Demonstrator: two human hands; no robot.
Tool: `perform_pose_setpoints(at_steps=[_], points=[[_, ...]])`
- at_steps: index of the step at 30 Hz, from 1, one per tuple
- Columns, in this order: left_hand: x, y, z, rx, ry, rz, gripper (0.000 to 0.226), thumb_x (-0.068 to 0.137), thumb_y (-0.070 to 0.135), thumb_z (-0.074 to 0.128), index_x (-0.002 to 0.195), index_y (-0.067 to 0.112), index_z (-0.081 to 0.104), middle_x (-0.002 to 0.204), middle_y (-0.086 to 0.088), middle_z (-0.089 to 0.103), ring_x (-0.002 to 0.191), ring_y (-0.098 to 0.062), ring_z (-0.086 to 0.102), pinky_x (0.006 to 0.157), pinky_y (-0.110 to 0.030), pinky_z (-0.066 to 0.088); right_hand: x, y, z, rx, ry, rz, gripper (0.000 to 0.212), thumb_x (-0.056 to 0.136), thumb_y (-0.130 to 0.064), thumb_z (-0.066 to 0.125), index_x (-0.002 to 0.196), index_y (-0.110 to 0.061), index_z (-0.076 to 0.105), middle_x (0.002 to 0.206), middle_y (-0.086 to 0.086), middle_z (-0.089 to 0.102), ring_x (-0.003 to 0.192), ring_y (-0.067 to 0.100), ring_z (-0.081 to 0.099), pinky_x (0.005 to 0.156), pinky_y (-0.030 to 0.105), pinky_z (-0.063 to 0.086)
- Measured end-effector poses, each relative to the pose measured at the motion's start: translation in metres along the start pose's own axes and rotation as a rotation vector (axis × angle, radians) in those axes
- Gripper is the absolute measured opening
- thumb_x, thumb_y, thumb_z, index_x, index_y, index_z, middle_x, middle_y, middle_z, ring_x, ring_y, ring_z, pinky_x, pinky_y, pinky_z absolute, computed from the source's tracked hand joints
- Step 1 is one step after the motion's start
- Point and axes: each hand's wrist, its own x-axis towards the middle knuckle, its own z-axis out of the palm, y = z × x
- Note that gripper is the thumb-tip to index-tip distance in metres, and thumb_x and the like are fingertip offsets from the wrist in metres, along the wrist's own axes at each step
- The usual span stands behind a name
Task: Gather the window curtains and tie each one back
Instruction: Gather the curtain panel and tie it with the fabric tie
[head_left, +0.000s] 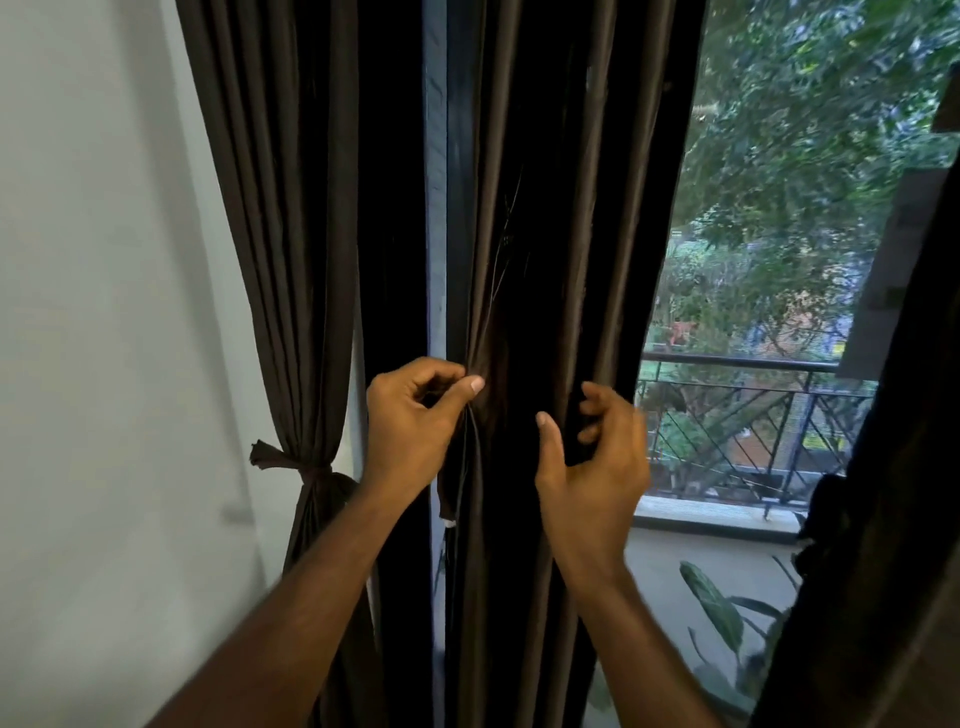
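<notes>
The left hand (415, 415) pinches a fold of the middle curtain (545, 208) just right of the window frame (436, 208). The right hand (592, 457), fingers curled, grips that curtain's right edge. Left of the frame hangs a tied curtain (291, 260).

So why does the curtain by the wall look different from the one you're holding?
The left curtain is already tied at its waist with a knotted band; the middle curtain hangs untied. Nobody touches the left one; the left hand pinches the middle one, the right hand beside it. Both are dark brown.
</notes>
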Motion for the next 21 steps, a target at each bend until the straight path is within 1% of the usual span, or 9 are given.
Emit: perform_pose_setpoints(at_steps=[2, 3, 5, 7, 9, 11, 13, 18, 21], points=[[0.0, 0.002, 0.0, 0.007, 0.004, 0.005, 0.005, 0.084, 0.006, 0.08, 0.086, 0.003, 0.077, 0.078, -0.003, 0.074, 0.076, -0.017, 0.073, 0.075, -0.029, 0.059, -0.003, 0.004, 0.005, 0.0, -0.028, 0.007, 0.028, 0.091, -0.008, 0.074, 0.117, -0.012, 0.067, 0.091, -0.006, 0.058, 0.079, 0.014, 0.055, 0.074, 0.012, 0.044], [0.0, 0.003, 0.0, 0.011, 0.004, 0.011, 0.005, 0.084, 0.005, 0.08, 0.085, 0.003, 0.076, 0.077, -0.003, 0.074, 0.075, -0.016, 0.072, 0.074, -0.027, 0.059, -0.005, 0.004, 0.007, 0.006, -0.026, 0.009, 0.024, 0.092, -0.007, 0.072, 0.115, -0.011, 0.069, 0.088, -0.005, 0.059, 0.078, 0.014, 0.057, 0.072, 0.02, 0.048], [-0.001, 0.003, -0.003, 0.019, 0.003, 0.018, 0.005, 0.084, 0.005, 0.079, 0.082, 0.002, 0.075, 0.075, -0.004, 0.073, 0.074, -0.017, 0.071, 0.073, -0.025, 0.057, -0.013, 0.002, 0.01, 0.033, -0.042, -0.043, 0.019, 0.094, -0.005, 0.069, 0.112, -0.009, 0.072, 0.091, -0.001, 0.062, 0.079, 0.014, 0.06, 0.072, 0.031, 0.052], [0.0, 0.001, -0.006, 0.021, 0.003, 0.019, 0.008, 0.085, 0.003, 0.078, 0.079, 0.001, 0.073, 0.074, -0.008, 0.071, 0.073, -0.021, 0.07, 0.072, -0.028, 0.057, -0.022, -0.002, 0.013, 0.053, -0.109, -0.165, 0.02, 0.096, -0.009, 0.066, 0.114, -0.008, 0.072, 0.095, 0.002, 0.063, 0.083, 0.019, 0.064, 0.075, 0.036, 0.055], [0.0, 0.0, -0.009, 0.023, 0.002, 0.028, 0.01, 0.086, 0.001, 0.077, 0.077, 0.0, 0.071, 0.073, -0.011, 0.069, 0.072, -0.024, 0.069, 0.072, -0.03, 0.058, -0.025, -0.001, 0.015, 0.074, -0.109, -0.17, 0.021, 0.096, -0.012, 0.064, 0.115, -0.01, 0.073, 0.097, 0.001, 0.064, 0.085, 0.022, 0.065, 0.075, 0.042, 0.056], [-0.001, 0.0, -0.009, 0.014, -0.014, 0.038, 0.012, 0.085, 0.0, 0.077, 0.076, -0.001, 0.07, 0.073, -0.013, 0.067, 0.072, -0.025, 0.067, 0.071, -0.029, 0.057, -0.025, -0.001, 0.019, 0.077, -0.078, -0.146, 0.02, 0.095, -0.011, 0.065, 0.113, -0.01, 0.075, 0.098, 0.001, 0.066, 0.087, 0.022, 0.067, 0.073, 0.044, 0.056], [-0.003, 0.004, -0.006, 0.005, -0.05, 0.045, 0.012, 0.085, 0.0, 0.077, 0.076, -0.002, 0.069, 0.074, -0.013, 0.066, 0.072, -0.025, 0.066, 0.07, -0.027, 0.056, -0.028, -0.005, 0.024, 0.071, -0.106, -0.194, 0.02, 0.094, -0.008, 0.066, 0.112, -0.008, 0.075, 0.098, 0.003, 0.067, 0.087, 0.022, 0.068, 0.072, 0.044, 0.057], [-0.003, 0.004, -0.004, -0.066, -0.104, 0.003, 0.011, 0.087, -0.004, 0.072, 0.076, -0.002, 0.071, 0.076, -0.016, 0.067, 0.075, -0.03, 0.067, 0.073, -0.034, 0.056, -0.032, -0.014, 0.032, 0.139, -0.138, -0.186, 0.019, 0.093, -0.006, 0.065, 0.11, -0.006, 0.075, 0.096, 0.003, 0.067, 0.085, 0.019, 0.068, 0.069, 0.042, 0.058], [-0.003, 0.006, -0.007, -0.112, -0.13, -0.025, 0.012, 0.087, -0.002, 0.073, 0.075, 0.001, 0.071, 0.076, -0.015, 0.067, 0.073, -0.023, 0.065, 0.073, -0.03, 0.055, -0.032, -0.013, 0.032, 0.149, -0.127, -0.149, 0.018, 0.093, -0.005, 0.065, 0.108, -0.005, 0.075, 0.096, 0.004, 0.067, 0.085, 0.016, 0.068, 0.069, 0.04, 0.058]])
